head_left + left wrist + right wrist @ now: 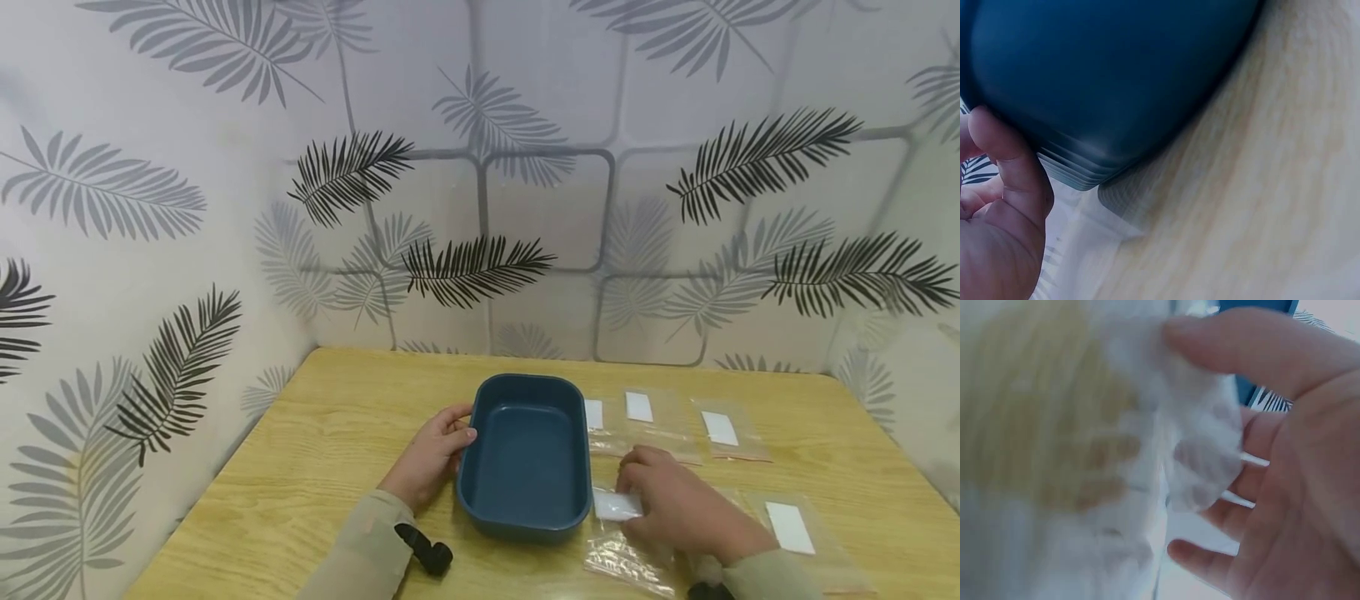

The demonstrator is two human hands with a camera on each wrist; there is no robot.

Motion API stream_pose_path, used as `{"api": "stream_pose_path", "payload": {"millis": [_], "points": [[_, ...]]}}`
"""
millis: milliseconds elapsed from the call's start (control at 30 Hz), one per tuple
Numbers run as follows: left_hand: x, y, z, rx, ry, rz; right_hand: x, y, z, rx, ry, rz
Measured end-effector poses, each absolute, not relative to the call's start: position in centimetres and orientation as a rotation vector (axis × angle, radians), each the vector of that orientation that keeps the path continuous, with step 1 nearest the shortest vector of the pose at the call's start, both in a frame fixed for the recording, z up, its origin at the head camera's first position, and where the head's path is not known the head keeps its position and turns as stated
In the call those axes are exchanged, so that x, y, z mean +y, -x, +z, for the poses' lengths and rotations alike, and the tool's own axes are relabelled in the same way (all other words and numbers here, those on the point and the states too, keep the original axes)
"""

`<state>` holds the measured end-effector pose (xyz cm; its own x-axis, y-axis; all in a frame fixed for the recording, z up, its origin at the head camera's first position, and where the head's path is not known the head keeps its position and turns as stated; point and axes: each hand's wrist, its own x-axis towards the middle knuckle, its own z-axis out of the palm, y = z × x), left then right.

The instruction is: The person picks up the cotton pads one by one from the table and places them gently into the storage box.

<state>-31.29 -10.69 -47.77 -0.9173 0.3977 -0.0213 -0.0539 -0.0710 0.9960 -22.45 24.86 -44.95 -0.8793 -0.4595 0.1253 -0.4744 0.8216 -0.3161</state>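
A dark blue rectangular plastic bin (528, 467), with nothing inside it, is at the middle of the table. My left hand (431, 454) holds its left side, thumb at the rim; in the left wrist view the thumb lies against the bin's wall (1116, 75). To the right of the bin, my right hand (675, 504) pinches a clear zip bag (626, 560) with a white label. Up close in the right wrist view, the thumb presses the crinkled plastic bag (1204, 437) with fingers behind it. What the bag contains, if anything, is too blurred to tell.
More clear bags with white labels lie on the wooden table (360, 400): one bag (656, 421) behind the right hand, another bag (727, 433) farther right, and a bag (802, 533) near the right forearm. A leaf-patterned wall (525, 317) borders the table's back edge.
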Motion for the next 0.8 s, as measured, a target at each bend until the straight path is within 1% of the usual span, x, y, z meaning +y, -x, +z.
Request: {"api": "stream_pose_path", "payload": {"millis": [200,533,800], "points": [[-10.5,31.2,-47.9,1.888,-0.360,2.073,25.7,22.4,-43.8,-2.858,-0.817,0.561],[-10.5,31.3,-48.1,1.886,-0.361,2.066,26.3,22.4,-40.8,-2.845,-0.804,0.655],[-10.5,31.3,-47.9,1.882,-0.357,2.077,25.1,23.7,-38.0,-2.800,-0.873,0.675]]}}
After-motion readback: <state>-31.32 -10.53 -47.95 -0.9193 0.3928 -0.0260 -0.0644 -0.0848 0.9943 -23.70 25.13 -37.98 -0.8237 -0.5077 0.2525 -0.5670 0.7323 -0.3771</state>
